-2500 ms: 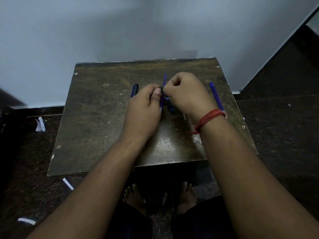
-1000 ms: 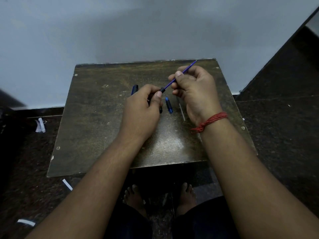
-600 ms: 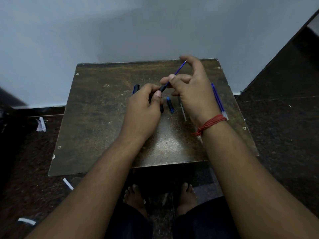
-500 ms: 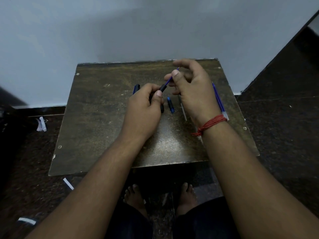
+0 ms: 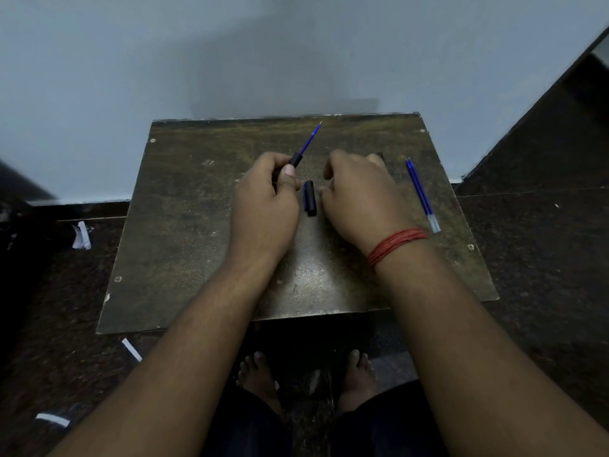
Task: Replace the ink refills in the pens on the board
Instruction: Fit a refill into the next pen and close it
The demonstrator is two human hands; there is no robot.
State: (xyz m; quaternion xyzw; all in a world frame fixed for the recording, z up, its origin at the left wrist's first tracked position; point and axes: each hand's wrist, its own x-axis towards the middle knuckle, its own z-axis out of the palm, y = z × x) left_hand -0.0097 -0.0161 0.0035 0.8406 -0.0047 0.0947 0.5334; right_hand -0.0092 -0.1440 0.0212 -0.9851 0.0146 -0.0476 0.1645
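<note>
My left hand (image 5: pixel 263 202) is closed on a black pen barrel (image 5: pixel 295 159). A blue refill (image 5: pixel 310 140) sticks out of the barrel's end, pointing up and to the right. My right hand (image 5: pixel 359 196) rests low on the brown board (image 5: pixel 184 232) with curled fingers. A small dark piece (image 5: pixel 380 156) peeks out past its fingertips, and I cannot tell whether the hand grips it. Between the hands a black and blue pen piece (image 5: pixel 309 197) lies on the board. Two spare blue refills (image 5: pixel 421 194) lie side by side near the board's right edge.
The board sits on a dark floor against a pale wall (image 5: pixel 230 54). Scraps of white paper (image 5: pixel 80 235) lie on the floor to the left. Bare feet (image 5: pixel 260 374) show below the board's near edge.
My right hand has let go of the refill and dropped onto the board to the right. The refill now stands out of the barrel held by my left hand alone.
</note>
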